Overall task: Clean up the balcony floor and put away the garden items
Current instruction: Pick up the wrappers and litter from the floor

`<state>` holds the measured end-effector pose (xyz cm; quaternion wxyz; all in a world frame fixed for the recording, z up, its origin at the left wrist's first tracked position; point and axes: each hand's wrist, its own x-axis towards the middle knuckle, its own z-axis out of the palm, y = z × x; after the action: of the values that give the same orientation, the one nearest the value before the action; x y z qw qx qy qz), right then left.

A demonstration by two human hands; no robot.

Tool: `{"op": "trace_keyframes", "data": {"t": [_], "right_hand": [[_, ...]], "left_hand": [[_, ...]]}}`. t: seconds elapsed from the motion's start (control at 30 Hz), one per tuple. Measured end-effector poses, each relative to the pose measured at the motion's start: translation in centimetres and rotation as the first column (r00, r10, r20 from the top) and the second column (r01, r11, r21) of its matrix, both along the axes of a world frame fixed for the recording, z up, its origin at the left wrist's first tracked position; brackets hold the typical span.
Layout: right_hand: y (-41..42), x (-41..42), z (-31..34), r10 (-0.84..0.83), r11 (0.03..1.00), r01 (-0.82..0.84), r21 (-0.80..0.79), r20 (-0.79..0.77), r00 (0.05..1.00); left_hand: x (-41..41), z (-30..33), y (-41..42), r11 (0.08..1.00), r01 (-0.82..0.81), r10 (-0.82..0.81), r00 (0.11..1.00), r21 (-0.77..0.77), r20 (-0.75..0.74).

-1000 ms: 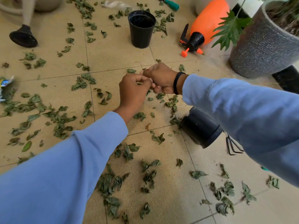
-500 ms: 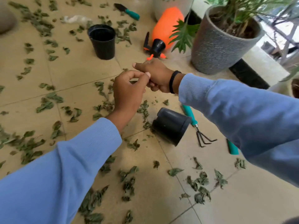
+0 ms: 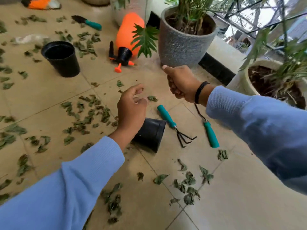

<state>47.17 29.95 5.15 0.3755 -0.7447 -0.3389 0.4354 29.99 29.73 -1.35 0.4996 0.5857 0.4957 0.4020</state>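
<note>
L hand loosely open, empty; R hand fisted, maybe empty.

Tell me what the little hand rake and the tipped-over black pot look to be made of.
Hand rake: black prongs look like painted metal on a shiny metal neck; the smooth teal handle seems plastic. Tipped-over black pot: thin, slightly glossy walls suggest plastic.

We cannot tell what our right hand grips. Our left hand hides the tipped black pot's near-left side. The far-left orange object is blurred and cropped.
</note>
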Motion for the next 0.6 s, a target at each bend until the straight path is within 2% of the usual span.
{"op": "trace_keyframes", "data": {"t": [0.13, 0.27, 0.37, 0.6], "right_hand": [[-1.4, 2.6, -0.2, -0.065, 0.998, 0.065, -0.001, 0.014, 0.998], [-2.1, 3.0, -2.0, -0.024, 0.998, 0.024, -0.054, 0.012, 1.000], [-1.4, 1.3, -4.0, 0.050, 0.995, -0.050, -0.090, 0.003, 0.999], [2.9, -7.4, -5.7, 0.254, 0.966, -0.255, -0.050, -0.028, 0.967]], "left_hand": [[-2.4, -2.1, -0.8, 1.000, 0.004, -0.005, 0.994, -0.009, -0.113], [-8.3, -3.7, -0.7, 0.993, 0.095, -0.074, 0.960, 0.066, -0.272], [-11.7, -4.3, 0.2, 0.990, 0.103, -0.062, 0.936, 0.101, -0.346], [-17.4, -5.8, 0.2, 0.995, 0.044, -0.006, 0.926, 0.093, -0.377]]}}
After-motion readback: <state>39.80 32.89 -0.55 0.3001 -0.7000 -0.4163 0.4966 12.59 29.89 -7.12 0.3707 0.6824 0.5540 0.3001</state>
